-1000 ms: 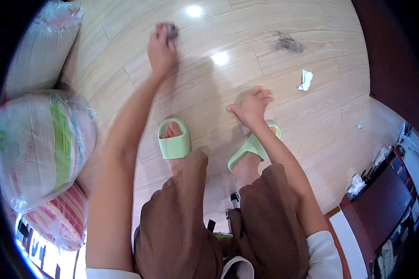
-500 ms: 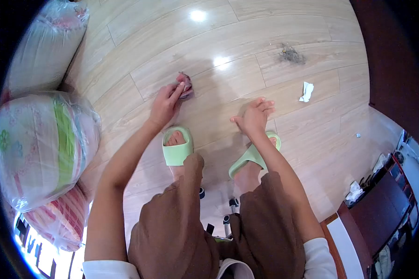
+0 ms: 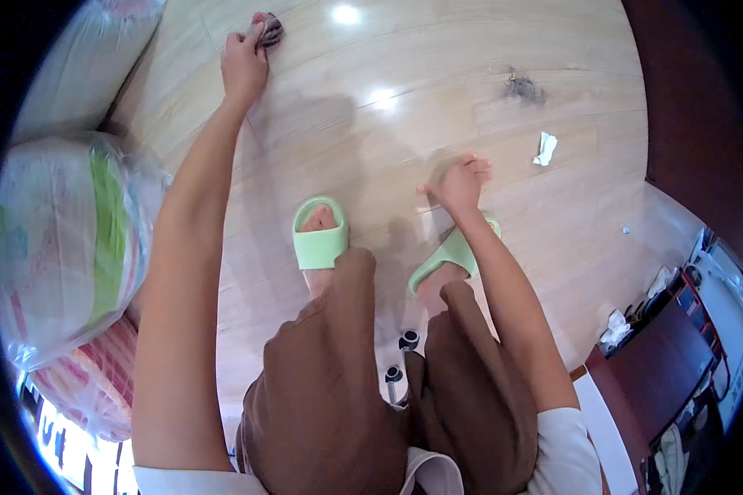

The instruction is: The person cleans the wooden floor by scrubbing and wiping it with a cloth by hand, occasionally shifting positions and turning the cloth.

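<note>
Cloth [image 3: 271, 35] | bunched at left fingers [image 3: 234, 43], pinching it | right fingers [image 3: 476, 167] spread, well apart

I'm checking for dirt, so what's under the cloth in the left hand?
Pale wood-look floor shows around the cloth, which the left hand holds. The patch directly beneath is covered by the cloth and hand, so anything lying there cannot be seen.

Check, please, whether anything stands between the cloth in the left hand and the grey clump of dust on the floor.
Nothing visible does: between the cloth in the left hand and the dust clump, only bare floor shows. The white paper scrap lies off that line, nearer the person.
</note>
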